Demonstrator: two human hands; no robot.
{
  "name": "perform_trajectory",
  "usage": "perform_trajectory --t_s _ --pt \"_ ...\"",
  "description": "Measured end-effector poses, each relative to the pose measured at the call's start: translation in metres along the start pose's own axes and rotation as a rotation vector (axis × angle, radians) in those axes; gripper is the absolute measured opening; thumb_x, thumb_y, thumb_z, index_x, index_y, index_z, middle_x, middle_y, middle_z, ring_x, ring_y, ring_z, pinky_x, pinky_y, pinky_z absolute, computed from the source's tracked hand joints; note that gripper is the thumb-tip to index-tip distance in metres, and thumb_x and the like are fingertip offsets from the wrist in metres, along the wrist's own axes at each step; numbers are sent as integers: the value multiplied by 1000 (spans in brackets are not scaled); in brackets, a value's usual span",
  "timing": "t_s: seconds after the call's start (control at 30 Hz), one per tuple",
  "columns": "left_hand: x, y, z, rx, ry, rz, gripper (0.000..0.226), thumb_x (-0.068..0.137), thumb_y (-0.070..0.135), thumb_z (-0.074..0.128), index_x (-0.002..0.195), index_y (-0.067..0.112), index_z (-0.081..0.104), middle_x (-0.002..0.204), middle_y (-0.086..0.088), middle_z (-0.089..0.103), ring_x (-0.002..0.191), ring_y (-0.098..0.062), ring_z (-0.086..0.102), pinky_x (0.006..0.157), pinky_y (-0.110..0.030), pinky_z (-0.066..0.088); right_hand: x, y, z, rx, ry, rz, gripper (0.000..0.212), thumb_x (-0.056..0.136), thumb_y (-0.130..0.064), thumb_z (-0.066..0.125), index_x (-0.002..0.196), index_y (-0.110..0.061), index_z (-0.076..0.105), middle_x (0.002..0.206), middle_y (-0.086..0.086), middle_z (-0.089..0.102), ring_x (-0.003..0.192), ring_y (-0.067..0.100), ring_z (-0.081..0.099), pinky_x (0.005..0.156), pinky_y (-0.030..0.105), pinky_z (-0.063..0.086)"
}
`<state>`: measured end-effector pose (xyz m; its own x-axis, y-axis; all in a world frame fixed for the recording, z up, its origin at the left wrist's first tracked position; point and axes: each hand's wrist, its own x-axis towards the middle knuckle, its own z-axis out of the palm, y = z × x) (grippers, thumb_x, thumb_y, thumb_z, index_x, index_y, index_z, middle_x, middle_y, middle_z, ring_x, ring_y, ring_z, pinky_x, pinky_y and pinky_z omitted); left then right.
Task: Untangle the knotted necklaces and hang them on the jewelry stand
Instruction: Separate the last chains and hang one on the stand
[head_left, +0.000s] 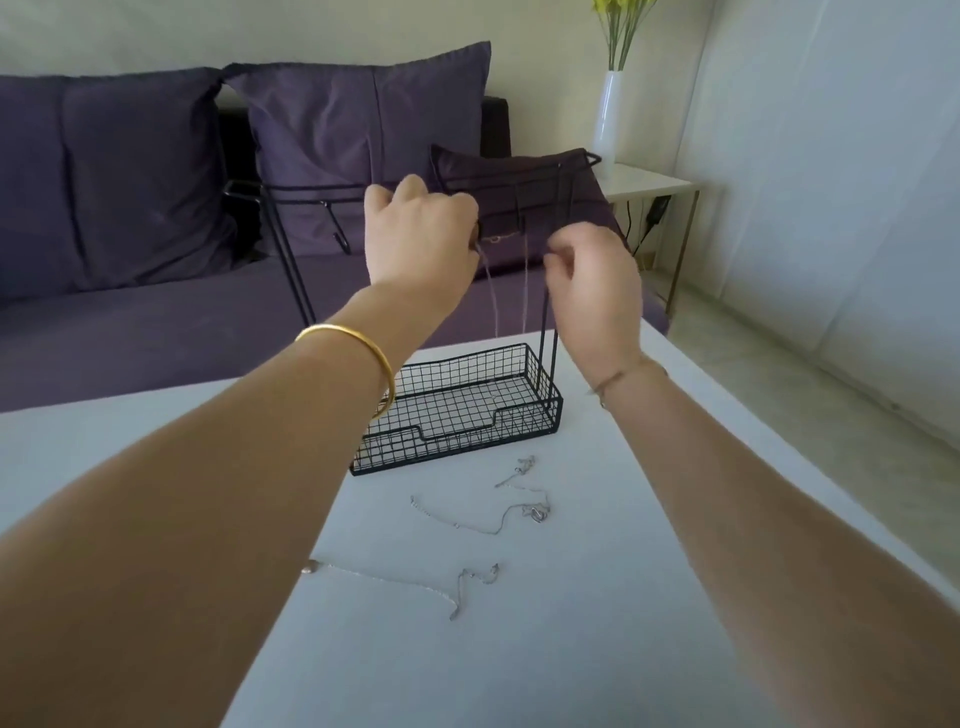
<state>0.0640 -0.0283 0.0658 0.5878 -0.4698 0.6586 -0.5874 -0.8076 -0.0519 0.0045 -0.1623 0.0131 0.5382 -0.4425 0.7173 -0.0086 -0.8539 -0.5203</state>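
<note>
Head view, centre of frame: left hand (418, 236) and right hand (595, 283) both curling fingers tight, pinching thin pale chain necklace (487, 296). Its two strands are drooping between them, just before top rail of black wire jewelry stand (524, 418).

Judgement: best keeping loop spread and lightly taut while lowering it over hook, strands uncrossed.

Lower centre: two fine silver necklaces (537, 514) lying kinked on matte white table (649, 597), not yet hung. Stand base being rigid square-mesh basket.

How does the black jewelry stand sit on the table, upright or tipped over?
Upright: the jewelry stand has its basket base flat on the table, posts rising to the top bars.
</note>
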Motion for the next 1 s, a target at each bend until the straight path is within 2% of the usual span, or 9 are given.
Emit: perform_trajectory --t_s 0.07,0.17,0.23,0.3,0.37,0.43,0.53,0.73,1.0 --pt "-13 0 -2 32 213 22 9 76 9 65 83 15 66 85 -3 66 93 -30 54 81 -39 36 -35 10 -4 114 1 54 17 88 -3 52 98 -6 65 95 8 66 86 22 61 76 29 47" --pt "-59 1 1 -55 470 74 14 73 2 63 79 15 64 85 -2 64 81 -28 55 69 -37 39 -91 27 1 182 -267 126 21 82 7 49 83 -6 66 77 5 65 71 22 62 65 31 50" --pt "-100 -3 15 -260 259 70 13 79 -2 59 84 9 65 89 -6 64 80 -30 56 65 -39 47 -110 42 9 132 -381 186 24 83 7 49 81 -7 68 80 3 68 72 19 62 65 29 50" --pt "-138 -13 37 -364 -175 -86 17 88 0 51 90 10 65 97 -4 63 87 -29 59 69 -41 51 -118 58 20 59 -445 237 24 84 7 50 85 -6 70 87 5 69 81 22 64 71 32 52" --pt "-163 -27 61 -257 -548 -154 29 91 1 45 104 17 64 111 0 61 102 -26 59 81 -40 51 -122 72 28 -39 -506 261 25 85 6 50 89 -8 71 95 6 70 90 26 64 78 35 52" --pt "-175 -37 74 -157 -764 -121 38 93 0 44 124 19 57 127 1 53 117 -22 53 93 -37 48 -124 80 35 -117 -559 282 27 85 4 49 94 -9 71 103 6 69 97 27 63 82 33 50" --pt "-178 -43 88 -38 -800 1 37 92 -2 51 125 14 56 124 -2 50 115 -22 51 93 -36 48 -124 81 40 -141 -605 262 28 88 1 49 101 -10 72 110 6 68 104 25 62 86 32 49" --pt "-176 -41 88 84 -735 122 21 87 -5 48 86 14 42 93 1 42 81 -19 44 65 -26 36 -112 70 45 -215 -813 105 31 91 -16 61 121 -21 65 122 1 60 112 21 56 87 30 45" --pt "-165 -34 85 23 -813 196 12 92 2 43 94 10 52 98 -2 45 95 -22 51 69 -29 40 -109 56 47 -425 -884 -92 20 91 -8 53 105 -13 67 113 4 58 100 26 59 77 28 46"
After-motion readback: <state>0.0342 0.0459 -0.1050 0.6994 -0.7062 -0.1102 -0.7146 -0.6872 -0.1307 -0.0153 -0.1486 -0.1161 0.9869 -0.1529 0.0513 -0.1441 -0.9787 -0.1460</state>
